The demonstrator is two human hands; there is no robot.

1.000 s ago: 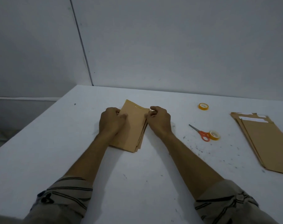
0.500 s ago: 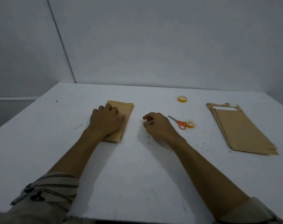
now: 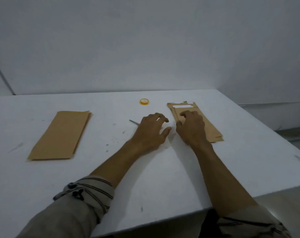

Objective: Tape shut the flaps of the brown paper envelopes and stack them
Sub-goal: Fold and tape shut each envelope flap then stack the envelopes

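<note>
1. Right, far left on the white table [image 3: 145, 177] we have the neat stack [image 3: 60, 134] of brown envelopes, lying flat and well apart from both hands. It looks like the finished lot.
2. Moving in, we catch the scissors [image 3: 133, 121], only the blade tip showing and the rest hidden under the left hand. The yellow tape roll [image 3: 144, 101] sits beyond them, towards the wall.
3. The left hand [image 3: 151, 133] is low over the table between the scissors and the right pile [image 3: 212, 133], fingers spread and loosely bent, gripping nothing.
4. The right hand [image 3: 192, 127] is on the right pile, bent fingertips on the top envelope and thumb at its near-left edge. Whether that thumb has got under the edge, we cannot tell. A white strip [image 3: 182, 106] shows at the far end, so we judge these flaps are not yet sealed.
5. Now the dangers. This pile is fanned and uneven, so a drag from the fingertips could bring two envelopes along, or skew the rest towards the table edge.
6. The open flap could fold or crease if the envelope is slid rather than lifted.
7. The scissors lie right under the left hand, so a careless sweep could knock them away or nick a finger.
</note>
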